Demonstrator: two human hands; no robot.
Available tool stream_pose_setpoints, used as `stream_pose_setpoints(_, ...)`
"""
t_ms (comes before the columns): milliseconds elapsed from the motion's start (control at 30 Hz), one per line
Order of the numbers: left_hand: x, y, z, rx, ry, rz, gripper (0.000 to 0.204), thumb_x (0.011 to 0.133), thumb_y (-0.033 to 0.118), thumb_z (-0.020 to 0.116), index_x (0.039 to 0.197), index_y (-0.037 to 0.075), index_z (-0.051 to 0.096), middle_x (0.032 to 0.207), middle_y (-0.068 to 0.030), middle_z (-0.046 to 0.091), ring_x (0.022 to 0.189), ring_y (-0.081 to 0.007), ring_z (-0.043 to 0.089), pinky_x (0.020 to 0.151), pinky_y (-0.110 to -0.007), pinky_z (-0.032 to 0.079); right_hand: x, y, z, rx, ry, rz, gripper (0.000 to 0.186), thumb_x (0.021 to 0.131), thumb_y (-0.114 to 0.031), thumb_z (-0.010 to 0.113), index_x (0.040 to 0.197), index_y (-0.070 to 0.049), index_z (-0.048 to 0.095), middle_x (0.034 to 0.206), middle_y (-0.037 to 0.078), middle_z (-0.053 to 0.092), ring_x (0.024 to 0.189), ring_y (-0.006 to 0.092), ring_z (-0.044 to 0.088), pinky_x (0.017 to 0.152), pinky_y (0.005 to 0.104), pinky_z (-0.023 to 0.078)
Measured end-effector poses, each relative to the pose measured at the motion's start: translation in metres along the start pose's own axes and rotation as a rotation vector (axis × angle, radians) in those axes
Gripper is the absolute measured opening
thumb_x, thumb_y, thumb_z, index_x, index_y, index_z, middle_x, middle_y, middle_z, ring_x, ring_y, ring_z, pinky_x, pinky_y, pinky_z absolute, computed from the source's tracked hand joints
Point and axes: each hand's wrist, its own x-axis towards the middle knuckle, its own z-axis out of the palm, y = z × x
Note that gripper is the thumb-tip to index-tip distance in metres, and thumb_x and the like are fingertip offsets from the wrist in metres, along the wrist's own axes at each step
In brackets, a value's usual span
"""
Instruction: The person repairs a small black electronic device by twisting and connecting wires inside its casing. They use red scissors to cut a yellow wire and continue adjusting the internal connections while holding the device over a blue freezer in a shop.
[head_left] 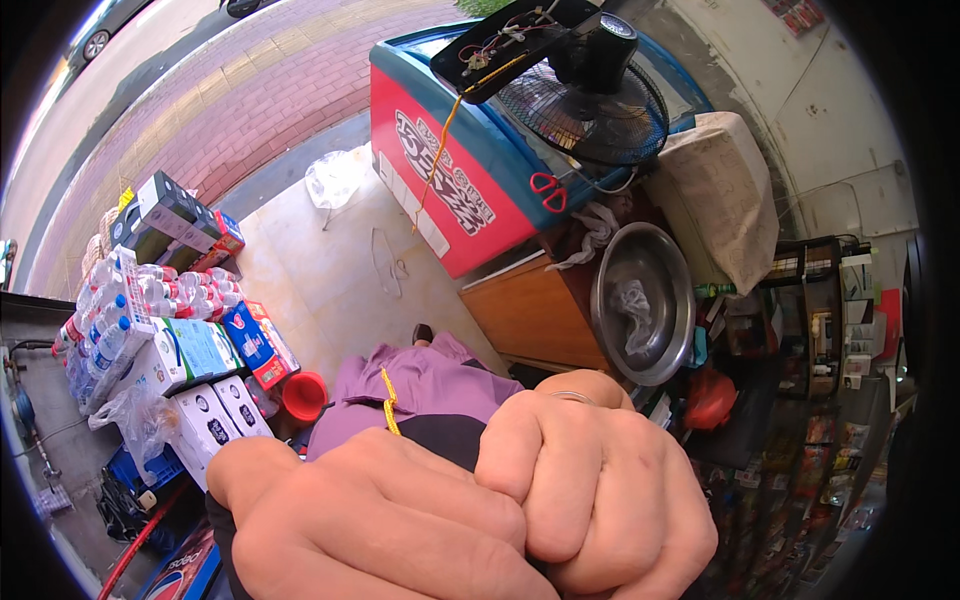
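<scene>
Both hands are close together in the foreground, the left hand and the right hand touching, with fingers curled inward and knuckles up; the fingertips are hidden, so I cannot tell whether anything is pinched between them. Just beyond the hands, a yellow cord lies over purple clothing, its near end running down toward the left hand. Beyond the right hand and farther to the right, a round metal basin holds a crumpled clear plastic bag. A red plastic cup sits ahead of the left hand, its open mouth facing the hands; its inside looks bare red. To the left of it, white cartons are stacked near a clear plastic bag, seemingly draped by a blue crate, and farther out are wrapped packs of clear bottles, some with red labels. Well ahead of both hands stands a red and blue chest freezer, with a black fan above it and red loop handles at its near edge.
</scene>
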Motion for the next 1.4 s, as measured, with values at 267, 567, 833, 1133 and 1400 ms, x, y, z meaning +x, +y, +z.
stream_pose_setpoints(267, -0.001, 0.007, 0.006, 0.046, 0.047, -0.001, 0.008, 0.082, 0.000, 0.068, 0.084, -0.006, 0.072, 0.082, -0.0186, 0.070, 0.055, -0.0177, 0.056, 0.048, -0.026, 0.041, 0.006, 0.002, 0.004, 0.021, -0.002, 0.022, 0.015, 0.091, -0.001, 0.051, 0.080, -0.011, 0.054, 0.063, 0.001, 0.053, 0.045, 0.0110, 0.040, 0.049, 0.0287, 0.025)
stream_pose_setpoints(567, -0.004, 0.006, -0.003, 0.034, -0.021, -0.008, 0.008, 0.082, -0.001, 0.069, 0.085, -0.007, 0.071, 0.083, -0.0206, 0.070, 0.057, -0.0193, 0.058, 0.049, -0.027, 0.042, 0.007, 0.019, 0.019, -0.010, 0.197, -0.154, 0.028, 0.083, 0.001, 0.051, 0.060, -0.010, 0.038, 0.056, -0.004, 0.030, 0.041, 0.0090, 0.028, 0.043, 0.0295, 0.017)
stream_pose_setpoints(833, -0.008, 0.002, -0.014, -0.014, -0.052, 0.009, 0.010, 0.081, -0.002, 0.070, 0.088, -0.009, 0.071, 0.085, -0.0232, 0.069, 0.061, -0.0221, 0.061, 0.051, -0.029, 0.044, 0.009, 0.036, 0.021, -0.029, 0.210, -0.268, 0.003, 0.082, -0.001, 0.072, 0.085, -0.003, 0.071, 0.058, 0.000, 0.053, 0.040, 0.0079, 0.035, 0.040, 0.0266, 0.022)
stream_pose_setpoints(1133, -0.034, 0.005, -0.049, 0.353, 0.607, -0.609, 0.013, 0.087, -0.006, 0.066, 0.100, -0.004, 0.063, 0.092, -0.0060, 0.066, 0.084, -0.0094, 0.064, 0.076, -0.023, 0.052, -0.029, 0.042, -0.036, -0.603, 0.610, 0.390, 0.013, 0.087, 0.011, 0.060, 0.095, 0.001, 0.058, 0.080, -0.002, 0.058, 0.067, -0.0022, 0.046, 0.057, 0.0144, 0.036)
stream_pose_setpoints(1400, -0.041, 0.013, -0.060, 0.363, 0.610, -0.698, 0.013, 0.091, 0.004, 0.067, 0.100, -0.004, 0.064, 0.091, -0.0038, 0.066, 0.083, -0.0069, 0.062, 0.075, -0.022, 0.051, -0.030, 0.051, -0.044, -0.748, 0.496, 0.379, 0.013, 0.086, 0.011, 0.063, 0.093, 0.000, 0.062, 0.073, -0.004, 0.057, 0.061, -0.0026, 0.045, 0.053, 0.0157, 0.034)
